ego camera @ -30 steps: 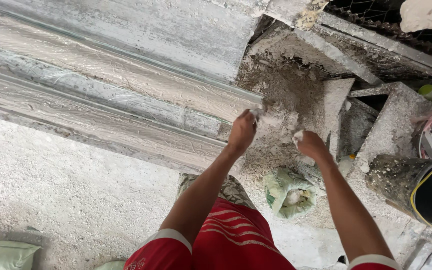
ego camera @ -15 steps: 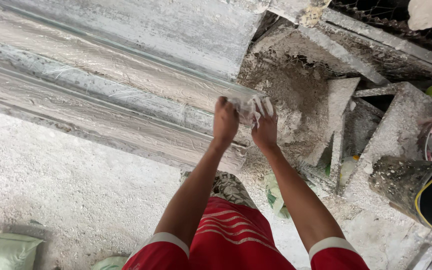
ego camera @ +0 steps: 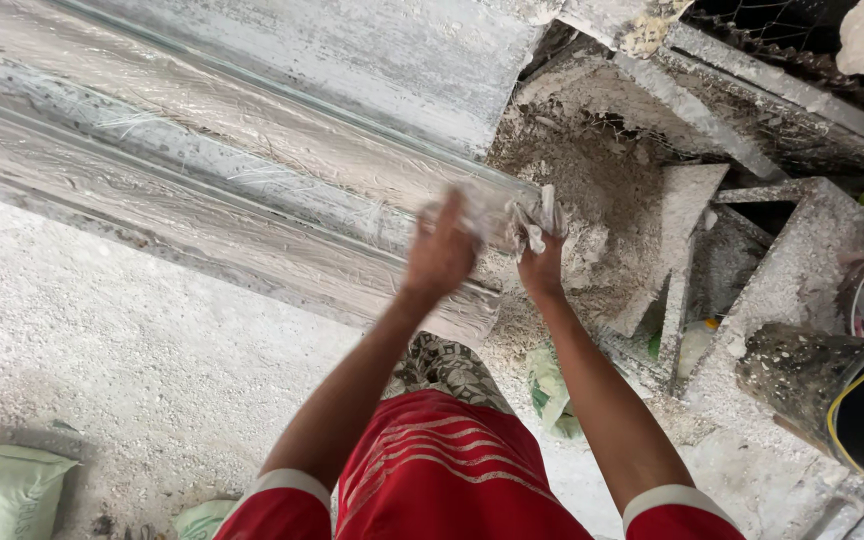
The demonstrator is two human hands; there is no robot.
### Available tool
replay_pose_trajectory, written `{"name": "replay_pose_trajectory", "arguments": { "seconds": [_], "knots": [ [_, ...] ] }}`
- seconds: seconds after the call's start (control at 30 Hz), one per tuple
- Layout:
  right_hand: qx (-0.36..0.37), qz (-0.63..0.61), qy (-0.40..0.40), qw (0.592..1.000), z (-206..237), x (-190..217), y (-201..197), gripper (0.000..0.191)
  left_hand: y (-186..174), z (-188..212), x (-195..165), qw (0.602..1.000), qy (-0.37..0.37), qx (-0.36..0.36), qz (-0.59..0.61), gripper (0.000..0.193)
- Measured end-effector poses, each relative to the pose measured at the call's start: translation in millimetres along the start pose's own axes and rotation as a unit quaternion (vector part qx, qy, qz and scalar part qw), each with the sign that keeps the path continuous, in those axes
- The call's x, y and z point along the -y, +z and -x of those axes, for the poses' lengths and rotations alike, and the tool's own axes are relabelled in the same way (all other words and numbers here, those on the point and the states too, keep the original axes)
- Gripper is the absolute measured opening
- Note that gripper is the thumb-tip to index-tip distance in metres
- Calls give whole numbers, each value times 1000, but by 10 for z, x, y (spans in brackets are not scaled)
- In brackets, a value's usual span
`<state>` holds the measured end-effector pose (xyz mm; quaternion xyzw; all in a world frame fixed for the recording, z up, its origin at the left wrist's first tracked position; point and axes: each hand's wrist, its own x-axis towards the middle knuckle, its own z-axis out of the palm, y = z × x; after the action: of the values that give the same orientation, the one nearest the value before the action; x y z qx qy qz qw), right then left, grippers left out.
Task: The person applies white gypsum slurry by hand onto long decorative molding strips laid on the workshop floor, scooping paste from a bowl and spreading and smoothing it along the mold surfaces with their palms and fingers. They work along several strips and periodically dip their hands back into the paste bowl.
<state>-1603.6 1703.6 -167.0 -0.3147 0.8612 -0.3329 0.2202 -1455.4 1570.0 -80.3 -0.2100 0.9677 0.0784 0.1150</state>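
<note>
From the head view, the right hand (ego camera: 540, 262) is clenched around a pale wad (ego camera: 535, 218), held above the far end of the long mould (ego camera: 252, 190). The left hand (ego camera: 442, 255) is spread flat, fingers loose, just left of the wad, blurred. A black bucket (ego camera: 842, 395) lies at the right, a green sack (ego camera: 2, 490) near left.

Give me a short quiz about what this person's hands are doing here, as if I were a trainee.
1. True or false: the right hand grips a crumpled white rag.
2. Which lies under the hands? A) long grey plaster-coated moulding B) wooden ladder C) glass pane
3. Fill in: the dark plaster-spattered bucket with the yellow rim sits on the person's ____ side.

Key: 1 true; the open left hand is beside the rag. 2 A. 3 right.
</note>
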Motion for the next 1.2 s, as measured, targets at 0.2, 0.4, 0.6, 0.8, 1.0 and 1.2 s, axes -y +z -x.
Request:
{"name": "replay_pose_trajectory", "arguments": {
  "seconds": [0.2, 0.4, 0.6, 0.8, 1.0, 1.2],
  "knots": [
    [40, -283, 170, 943, -80, 34, -107, 37, 344, 1, -523, 994, -25, -55, 87, 42],
    [27, -158, 47, 986, -101, 16, -162, 36, 387, -82, -542, 989, -65, -105, 79, 46],
    [20, -40, 17, 999, -86, -127, -180, 38, 307, -91, -641, 987, -88, -39, 125, 42],
    [4, -11, -4, 1000, -95, -131, -153, 38, 453, 149, -839, 976, -58, -86, 192, 40],
    [4, -39, 79, 996, -108, -116, -173, 50, 514, 184, -942, 963, -100, -65, 240, 49],
    [36, 9, 40, 999, -157, -40, -240, 47, 252, 53, -755, 930, -196, 62, 306, 49]
  ]
}}
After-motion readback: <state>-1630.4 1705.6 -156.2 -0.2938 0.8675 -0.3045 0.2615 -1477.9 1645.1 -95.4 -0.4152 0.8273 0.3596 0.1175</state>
